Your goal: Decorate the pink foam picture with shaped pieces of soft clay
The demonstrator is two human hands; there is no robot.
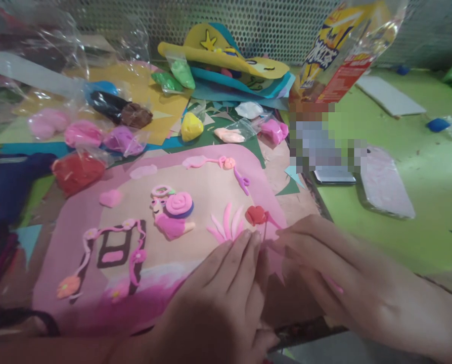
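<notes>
**Pink strip point(274, 221) up-left of right hand point(357, 273), red piece point(255, 215) at its far end**

Left hand point(222, 288) nearest: fingers side by side, tips just below the pink petals point(226, 225); any hold was hidden. Right hand: fingers bunched together at the strip's lower end; whether clamped on it could not be made out. Strip lay at the right border of the pink board point(69, 217), long axis slanting up-left from the right fingertips, the nearer hand's. Beyond the board's far edge sat bagged yellow clay point(191, 126).
</notes>
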